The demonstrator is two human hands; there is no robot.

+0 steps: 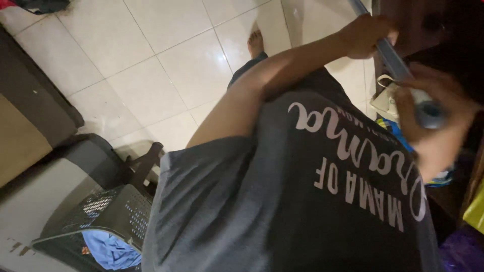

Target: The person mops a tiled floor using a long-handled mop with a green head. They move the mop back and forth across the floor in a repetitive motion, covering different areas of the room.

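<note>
A: Pole [388, 53], grey metal, runs slanted at upper right before dark wooden furniture. Hands?

B: Left hand [364, 35] wrapped shut round it higher up; right hand [431, 118], blurred, closed on its near end. Dark slotted basket [113, 211] holding blue cloth [108, 249] on the tiled floor [166, 60]

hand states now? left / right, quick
Left hand: closed around the grey pole, higher up the shaft.
Right hand: blurred, fingers wrapped around the pole's near end.

dim, tile glare, right hand [433, 121] motion-blurred
</note>
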